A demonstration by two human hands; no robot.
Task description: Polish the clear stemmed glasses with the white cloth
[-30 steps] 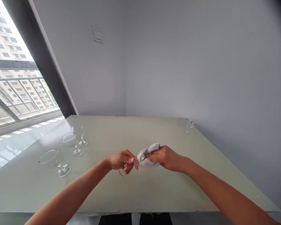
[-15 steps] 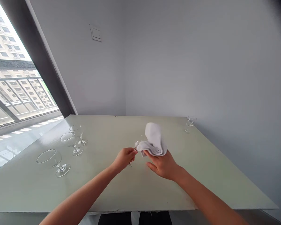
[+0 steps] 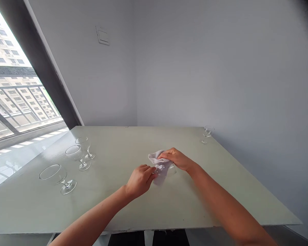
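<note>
Grey walls [image 3: 195,68] meet behind the pale bench [image 3: 133,143]. Over its near half, the left hand [image 3: 141,180] has its grip closed on a stemmed glass [image 3: 161,167], held sideways; the right hand [image 3: 176,158] pinches a white cloth [image 3: 159,179] against it. Three goblets [image 3: 75,153] stand along the left edge, a small glass [image 3: 207,132] at the far right corner, with open room between them and the hands.

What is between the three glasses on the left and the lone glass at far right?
In the head view, the left hand holding a glass and the right hand holding a white cloth against it, over the table.
</note>
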